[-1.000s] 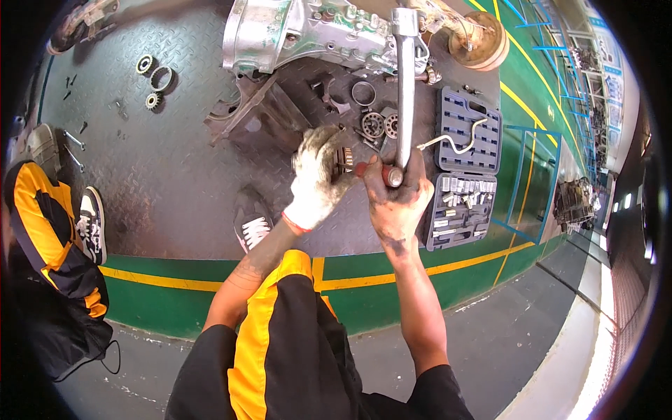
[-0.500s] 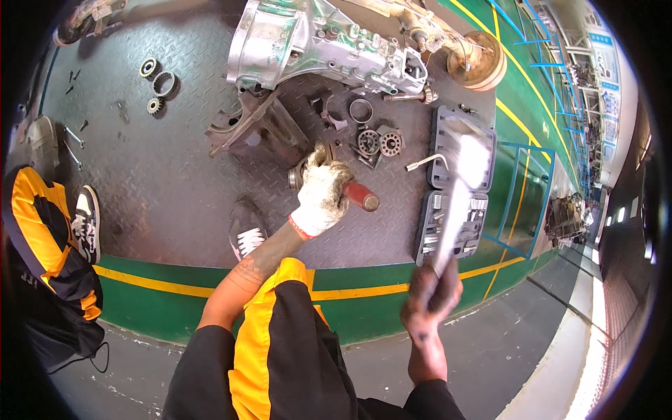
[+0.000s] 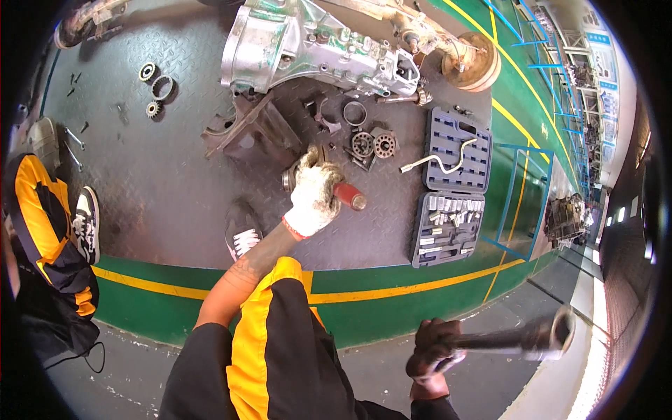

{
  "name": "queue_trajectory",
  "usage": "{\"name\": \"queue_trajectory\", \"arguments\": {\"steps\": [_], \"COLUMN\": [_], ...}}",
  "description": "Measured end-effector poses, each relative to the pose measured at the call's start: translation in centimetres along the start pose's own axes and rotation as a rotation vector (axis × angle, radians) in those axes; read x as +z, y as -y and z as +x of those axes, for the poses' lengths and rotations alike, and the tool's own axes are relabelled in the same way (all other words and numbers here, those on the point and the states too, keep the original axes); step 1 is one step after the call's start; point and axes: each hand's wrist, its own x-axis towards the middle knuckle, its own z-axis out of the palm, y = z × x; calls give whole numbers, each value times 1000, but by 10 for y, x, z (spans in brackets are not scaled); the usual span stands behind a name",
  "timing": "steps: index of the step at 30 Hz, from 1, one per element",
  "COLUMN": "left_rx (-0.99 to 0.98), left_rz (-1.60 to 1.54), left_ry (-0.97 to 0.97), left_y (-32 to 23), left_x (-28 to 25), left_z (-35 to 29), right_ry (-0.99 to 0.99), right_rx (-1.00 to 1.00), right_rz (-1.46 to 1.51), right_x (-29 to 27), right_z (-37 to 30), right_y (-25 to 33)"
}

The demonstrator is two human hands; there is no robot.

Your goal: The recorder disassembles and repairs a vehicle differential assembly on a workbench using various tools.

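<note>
My left hand (image 3: 315, 192), in a white work glove, is closed around a tool with a thick round red handle (image 3: 351, 197). The handle's blunt end sticks out to the right of my fist; the glove hides the other end. Just beyond the glove a round metal part (image 3: 288, 180) shows in part, beside a rusty metal bracket (image 3: 255, 129). Lower right, away from the plate, my right hand (image 3: 430, 350) grips a long metal bar (image 3: 511, 339). This bar points right and widens into a hollow round end, slightly blurred.
A ribbed gearbox housing (image 3: 315, 52) lies at the back, with a rusty axle (image 3: 469, 59) beside it. An open socket case (image 3: 418, 241) carries a bent wrench (image 3: 448, 170). Bearings (image 3: 362, 145) and gears (image 3: 162, 87) lie around. Another person's leg (image 3: 52, 238) stands left.
My right hand has swung the metal bar from over the socket case down to the lower right, uncovering the case. My left hand still holds the red handle in nearly the same place.
</note>
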Motion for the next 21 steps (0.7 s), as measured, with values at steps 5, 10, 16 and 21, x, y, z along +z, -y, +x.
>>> {"name": "queue_trajectory", "arguments": {"steps": [5, 10, 16, 21], "left_rx": [8, 58, 22, -16], "left_rz": [-79, 42, -41, -42], "left_ry": [-78, -39, -21, 29], "left_y": [5, 10, 6, 11], "left_x": [1, -1, -2, -6], "left_z": [-1, -1, -5, 1], "right_ry": [252, -88, 253, -86], "right_rx": [498, 135, 486, 63], "right_rz": [-560, -298, -619, -398], "right_x": [25, 10, 29, 27], "right_z": [28, -1, 36, 19], "right_y": [-20, 8, -15, 14]}}
